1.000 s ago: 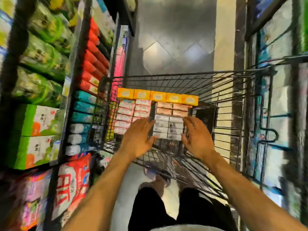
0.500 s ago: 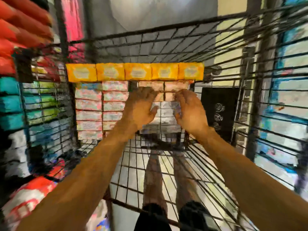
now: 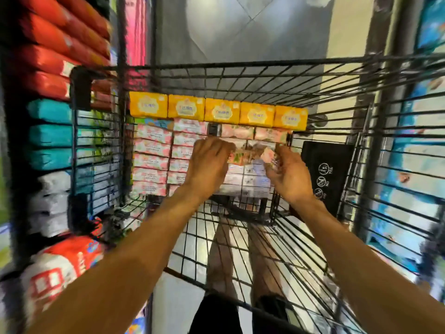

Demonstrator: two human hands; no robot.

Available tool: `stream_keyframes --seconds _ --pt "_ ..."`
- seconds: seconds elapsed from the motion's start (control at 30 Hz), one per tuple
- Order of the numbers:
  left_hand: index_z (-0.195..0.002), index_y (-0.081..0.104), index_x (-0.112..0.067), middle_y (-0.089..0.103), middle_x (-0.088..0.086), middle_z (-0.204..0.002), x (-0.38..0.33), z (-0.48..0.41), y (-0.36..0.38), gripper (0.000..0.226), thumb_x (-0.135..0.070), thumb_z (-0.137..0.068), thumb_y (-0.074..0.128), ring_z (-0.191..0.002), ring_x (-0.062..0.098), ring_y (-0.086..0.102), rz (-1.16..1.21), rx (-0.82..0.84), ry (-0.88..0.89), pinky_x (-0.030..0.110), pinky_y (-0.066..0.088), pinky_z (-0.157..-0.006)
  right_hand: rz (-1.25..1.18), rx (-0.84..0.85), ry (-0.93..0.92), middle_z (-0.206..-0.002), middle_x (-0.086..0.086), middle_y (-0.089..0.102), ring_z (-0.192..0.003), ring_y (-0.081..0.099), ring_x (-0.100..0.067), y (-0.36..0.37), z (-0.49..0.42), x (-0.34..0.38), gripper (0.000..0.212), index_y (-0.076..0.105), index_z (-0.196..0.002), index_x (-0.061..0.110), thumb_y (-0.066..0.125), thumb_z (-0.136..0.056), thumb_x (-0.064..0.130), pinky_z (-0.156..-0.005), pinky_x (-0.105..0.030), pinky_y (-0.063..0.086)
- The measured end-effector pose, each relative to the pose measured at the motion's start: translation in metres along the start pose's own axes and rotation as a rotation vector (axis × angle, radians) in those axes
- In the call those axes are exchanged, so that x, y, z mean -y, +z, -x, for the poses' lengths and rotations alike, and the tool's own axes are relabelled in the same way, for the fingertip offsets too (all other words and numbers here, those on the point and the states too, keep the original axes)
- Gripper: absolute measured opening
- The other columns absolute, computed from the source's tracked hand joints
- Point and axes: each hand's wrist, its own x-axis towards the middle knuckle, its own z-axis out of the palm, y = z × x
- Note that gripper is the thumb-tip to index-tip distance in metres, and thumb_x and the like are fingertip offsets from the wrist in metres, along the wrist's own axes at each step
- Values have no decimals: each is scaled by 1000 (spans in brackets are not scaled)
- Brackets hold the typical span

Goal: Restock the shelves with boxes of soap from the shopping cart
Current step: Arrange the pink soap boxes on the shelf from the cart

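Soap boxes fill the far end of a black wire shopping cart (image 3: 240, 66): a row of yellow boxes (image 3: 218, 110) at the far end, pink boxes (image 3: 151, 150) stacked on the left, pale boxes (image 3: 250, 179) in the middle. My left hand (image 3: 207, 165) and my right hand (image 3: 287, 172) reach into the cart from either side of a pink floral soap box (image 3: 250, 153). The fingers of both curl round its ends, and the box sits tilted above the pale stack.
Shelves on the left hold red packs (image 3: 55, 51), teal packs (image 3: 50, 136) and white packs (image 3: 50, 201), close against the cart's side. A black sign panel (image 3: 325, 174) leans in the cart's right end. More shelving (image 3: 421, 141) stands on the right. The person's legs show through the cart floor.
Both hands went from hovering above the cart to reaching down inside it. They closed on a pink floral box, which now sits tilted above the stack.
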Motion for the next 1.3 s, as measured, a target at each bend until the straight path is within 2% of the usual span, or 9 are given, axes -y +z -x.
stream_keyframes --seconds 0.1,0.2,0.3,0.5,0.67,0.8,0.93,1.1,1.3 --pt "-129 61 -12 59 9 -119 -16 41 -44 50 -18 -80 70 -111 29 55 272 -17 -113 41 44 -96 -236 -30 11 -99 4 66 -84 63 -5 -37 36 35 30 58 -114 24 73 -95 42 -70 -27 52" --pt "-131 62 -13 52 4 -115 -41 88 -96 51 -16 -82 75 -104 19 56 614 -102 -336 18 48 -86 -427 -16 5 -98 13 68 -85 63 8 -81 73 89 26 63 -114 29 75 -92 37 -69 -15 48" --pt "-125 67 -13 59 -1 -110 -68 140 -147 49 -5 -78 80 -99 9 60 788 -258 -473 8 43 -87 -675 89 17 -100 6 65 -73 63 14 -107 105 135 33 62 -117 15 74 -89 2 -64 -8 50" --pt "-118 61 -6 72 -12 -93 -114 274 -215 55 -3 -66 80 -81 -6 64 1176 -622 -755 18 51 -73 -735 245 -89 -100 -25 63 -87 58 -20 -112 164 210 45 60 -120 17 74 -86 -8 -69 -18 55" --pt "-115 59 -7 75 -13 -90 -150 398 -238 41 15 -82 68 -80 -1 67 1265 -1022 -887 19 54 -69 -810 458 -121 -103 -14 69 -95 64 -26 -93 229 284 53 67 -105 32 93 -58 31 -89 -49 60" --pt "-113 68 -14 75 10 -109 -177 493 -244 27 -6 -88 73 -97 24 71 1363 -1336 -932 38 58 -82 -889 614 -226 -95 -3 78 -90 65 -31 -68 300 339 32 72 -105 21 84 -77 13 -69 -33 60" --pt "-119 67 -15 75 7 -105 -203 589 -252 30 -7 -90 69 -81 11 70 1396 -1586 -914 21 55 -58 -921 724 -340 -104 -9 76 -93 70 -22 -40 378 380 46 72 -111 12 88 -71 28 -80 -31 62" --pt "-118 66 -15 71 6 -97 -224 702 -258 33 5 -92 61 -72 7 64 1293 -1684 -885 21 55 -57 -922 827 -447 -100 -9 74 -88 70 -19 -1 465 420 25 68 -114 4 64 -91 -6 -71 -26 61" --pt "-114 66 -14 74 -8 -86 -221 785 -288 29 3 -91 64 -73 1 66 1080 -1738 -811 14 51 -61 -951 906 -554 -91 -4 73 -77 69 -12 24 533 458 51 65 -111 8 83 -66 23 -63 -20 57"
